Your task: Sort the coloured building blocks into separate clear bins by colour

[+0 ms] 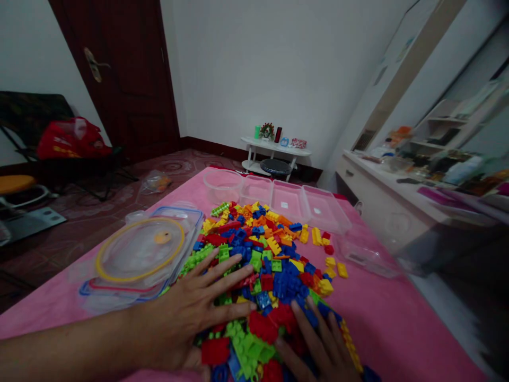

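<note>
A big heap of toy building bricks [288, 281] in red, blue, green, yellow and orange covers the middle of a pink-covered table [397, 329]. My left hand [194, 305] lies on the heap's left side, fingers stretched out and apart, touching the bricks. At the near right edge of the heap, my right hand [322, 347] rests with its fingers spread over red and blue bricks; the frame's bottom cuts off its lower part. Neither hand grips a brick. Several loose yellow bricks [342, 269] lie to the right of the heap.
Stacked container lids [139, 249] lie on the left. Behind the heap stand a round clear tub [223, 185] and clear rectangular containers [290, 199]; another clear container [369, 257] sits at the right. A cluttered white dresser [397, 191] stands beyond the table's right edge.
</note>
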A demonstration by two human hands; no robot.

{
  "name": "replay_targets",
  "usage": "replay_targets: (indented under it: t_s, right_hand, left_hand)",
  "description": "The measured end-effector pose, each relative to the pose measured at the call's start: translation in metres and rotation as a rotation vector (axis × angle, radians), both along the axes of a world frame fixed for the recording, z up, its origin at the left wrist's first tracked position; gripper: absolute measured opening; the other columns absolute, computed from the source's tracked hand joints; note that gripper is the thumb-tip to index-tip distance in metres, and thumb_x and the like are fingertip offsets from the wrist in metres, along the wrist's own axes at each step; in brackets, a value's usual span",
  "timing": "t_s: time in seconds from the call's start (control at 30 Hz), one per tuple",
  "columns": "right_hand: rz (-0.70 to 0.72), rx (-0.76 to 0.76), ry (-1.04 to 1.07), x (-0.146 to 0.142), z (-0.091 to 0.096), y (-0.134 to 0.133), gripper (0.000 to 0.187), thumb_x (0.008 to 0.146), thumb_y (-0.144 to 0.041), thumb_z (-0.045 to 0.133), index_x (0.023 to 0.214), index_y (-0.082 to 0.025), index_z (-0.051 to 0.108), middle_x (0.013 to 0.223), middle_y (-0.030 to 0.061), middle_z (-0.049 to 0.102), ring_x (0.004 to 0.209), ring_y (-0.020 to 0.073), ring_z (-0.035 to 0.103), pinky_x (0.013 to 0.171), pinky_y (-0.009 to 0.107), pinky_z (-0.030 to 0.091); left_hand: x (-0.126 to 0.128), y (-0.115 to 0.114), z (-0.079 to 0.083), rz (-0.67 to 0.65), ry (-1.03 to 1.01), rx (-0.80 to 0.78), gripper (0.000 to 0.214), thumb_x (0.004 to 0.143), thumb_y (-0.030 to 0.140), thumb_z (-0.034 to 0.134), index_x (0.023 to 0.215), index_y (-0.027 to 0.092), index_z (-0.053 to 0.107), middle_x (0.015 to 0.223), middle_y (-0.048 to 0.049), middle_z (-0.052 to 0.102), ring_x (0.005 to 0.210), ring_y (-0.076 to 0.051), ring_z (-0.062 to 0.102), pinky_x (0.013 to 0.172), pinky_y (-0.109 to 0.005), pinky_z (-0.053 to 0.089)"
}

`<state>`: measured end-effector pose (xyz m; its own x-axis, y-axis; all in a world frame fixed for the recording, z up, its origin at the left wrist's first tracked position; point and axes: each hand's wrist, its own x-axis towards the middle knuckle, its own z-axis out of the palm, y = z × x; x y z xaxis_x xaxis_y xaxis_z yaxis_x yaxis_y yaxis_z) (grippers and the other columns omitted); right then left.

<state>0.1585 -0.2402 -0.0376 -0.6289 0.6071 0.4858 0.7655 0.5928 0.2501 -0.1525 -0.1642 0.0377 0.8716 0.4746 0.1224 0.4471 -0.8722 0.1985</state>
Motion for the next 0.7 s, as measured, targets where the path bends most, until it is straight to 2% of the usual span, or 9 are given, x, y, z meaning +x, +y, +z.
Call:
replay_targets:
  t_s: [0.1,0.23,0.37,0.47,0.57,0.63,0.7]
  right_hand:
    - [0.045,-0.017,-0.031,-0.006,0.008,0.024,0.058,0.083,-0.042,0.055,0.138,-0.033,0.04,0.151,0.0109,0.026,0.135,0.039,0.028,0.095,0.062,0.037]
    - [-0.027,-0.185,0.041,-0.014,0.031,0.053,0.078,0.075,-0.056,0.055,0.143,-0.025,0.034,0.154,0.0145,0.015,0.136,0.0429,0.02,0.099,0.067,0.027]
    - [-0.111,-0.312,0.088,-0.018,0.043,0.08,0.077,0.074,-0.041,0.059,0.144,-0.029,0.03,0.155,0.011,0.012,0.137,0.0367,0.022,0.106,0.062,0.019]
    - [-0.137,-0.392,0.139,-0.015,0.051,0.103,0.078,0.071,-0.041,0.064,0.142,-0.03,0.033,0.153,0.0126,0.018,0.135,0.0356,0.027,0.105,0.06,0.022]
    - [-0.12,-0.472,0.185,-0.013,0.059,0.126,0.078,0.068,-0.038,0.068,0.139,-0.029,0.039,0.143,0.0134,0.036,0.129,0.0337,0.037,0.103,0.054,0.03]
    - [-0.135,-0.491,0.225,-0.013,0.063,0.138,0.07,0.072,-0.029,0.064,0.137,-0.029,0.041,0.132,0.0114,0.046,0.122,0.0296,0.045,0.1,0.047,0.037]
    - [-0.178,-0.48,0.264,-0.016,0.067,0.148,0.066,0.075,-0.022,0.059,0.138,-0.028,0.04,0.128,0.0106,0.05,0.117,0.027,0.05,0.096,0.043,0.041]
  left_hand:
    - [0.011,0.012,-0.009,0.042,0.003,0.04,0.087,0.067,0.051,0.067,0.143,0.039,0.027,0.157,-0.0035,0.004,0.14,-0.04,0.008,0.11,-0.061,0.006]
    - [0.025,0.036,-0.005,0.11,0.065,0.045,0.098,0.06,0.045,0.072,0.145,0.039,0.022,0.157,-0.0051,0.002,0.139,-0.043,0.006,0.107,-0.065,0.007]
    - [0.036,0.065,0.0,0.119,0.11,0.032,0.109,0.053,0.048,0.076,0.145,0.041,0.018,0.156,-0.0075,0.003,0.138,-0.046,0.008,0.104,-0.068,0.01]
    - [0.041,0.091,0.002,0.104,0.113,0.055,0.109,0.053,0.046,0.076,0.145,0.041,0.018,0.156,-0.0078,0.007,0.137,-0.045,0.011,0.105,-0.066,0.013]
    - [0.044,0.117,0.003,0.07,0.103,0.07,0.11,0.049,0.048,0.078,0.145,0.037,0.023,0.154,-0.0102,0.017,0.137,-0.044,0.016,0.106,-0.062,0.016]
    - [0.047,0.133,0.002,0.055,0.065,0.064,0.109,0.05,0.05,0.078,0.144,0.033,0.027,0.15,-0.0124,0.028,0.134,-0.041,0.026,0.106,-0.057,0.021]
    - [0.05,0.147,0.002,0.069,-0.005,0.027,0.1,0.057,0.047,0.075,0.144,0.028,0.029,0.143,-0.0134,0.039,0.128,-0.036,0.039,0.105,-0.049,0.03]
